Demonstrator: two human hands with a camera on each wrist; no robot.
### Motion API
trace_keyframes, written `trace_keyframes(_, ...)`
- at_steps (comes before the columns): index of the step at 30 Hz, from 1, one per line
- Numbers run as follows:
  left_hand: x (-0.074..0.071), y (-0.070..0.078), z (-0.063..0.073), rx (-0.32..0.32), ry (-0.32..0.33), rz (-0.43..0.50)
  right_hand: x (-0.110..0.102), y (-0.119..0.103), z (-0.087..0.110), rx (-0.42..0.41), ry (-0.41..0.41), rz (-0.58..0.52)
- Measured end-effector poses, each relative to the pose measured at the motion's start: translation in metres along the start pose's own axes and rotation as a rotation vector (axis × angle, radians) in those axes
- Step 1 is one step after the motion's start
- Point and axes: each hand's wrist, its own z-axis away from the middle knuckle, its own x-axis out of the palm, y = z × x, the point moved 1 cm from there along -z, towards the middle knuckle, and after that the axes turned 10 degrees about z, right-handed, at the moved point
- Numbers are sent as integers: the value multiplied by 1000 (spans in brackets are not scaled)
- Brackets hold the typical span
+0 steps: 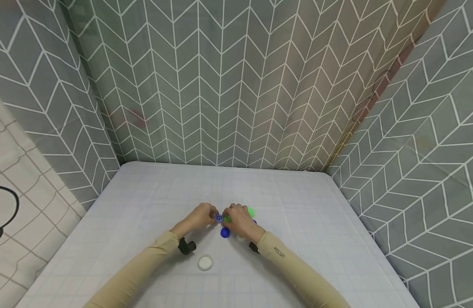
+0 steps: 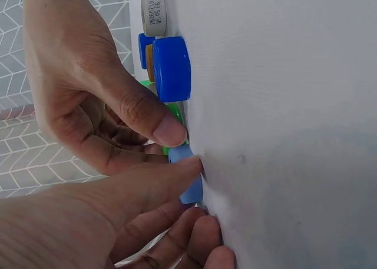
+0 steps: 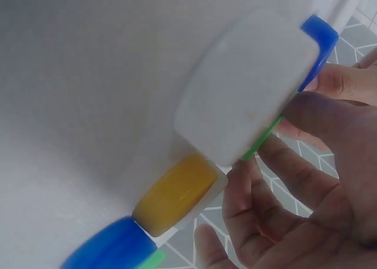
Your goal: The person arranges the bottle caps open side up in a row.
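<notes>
A light-blue bottle cap (image 1: 218, 218) lies between the two hands. My left hand (image 1: 200, 217) pinches it between thumb and fingers; its side shows light blue in the left wrist view (image 2: 192, 191). My right hand (image 1: 240, 220) pinches a green cap (image 1: 227, 218) close beside it, and that thumb partly covers the green. Just nearer to me sits a dark-blue cap (image 1: 225, 232), apart from the fingers in the left wrist view (image 2: 174, 69). A white cap (image 3: 247, 86) hides part of the green cap in the right wrist view.
A round white cap (image 1: 205, 262) lies nearer the body, between the forearms. Beyond the right hand are a bright-green cap (image 1: 251, 211) and a blue cap (image 1: 254, 221). A yellow-orange cap (image 3: 177, 193) stands beside another blue one (image 3: 112, 246). A white cloth (image 1: 163, 184) covers the table.
</notes>
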Motion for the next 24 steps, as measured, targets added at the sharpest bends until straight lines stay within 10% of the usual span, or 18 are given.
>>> trace_keyframes(24,-4,7,4,31,2,47,-3,2,3,8,70,-34)
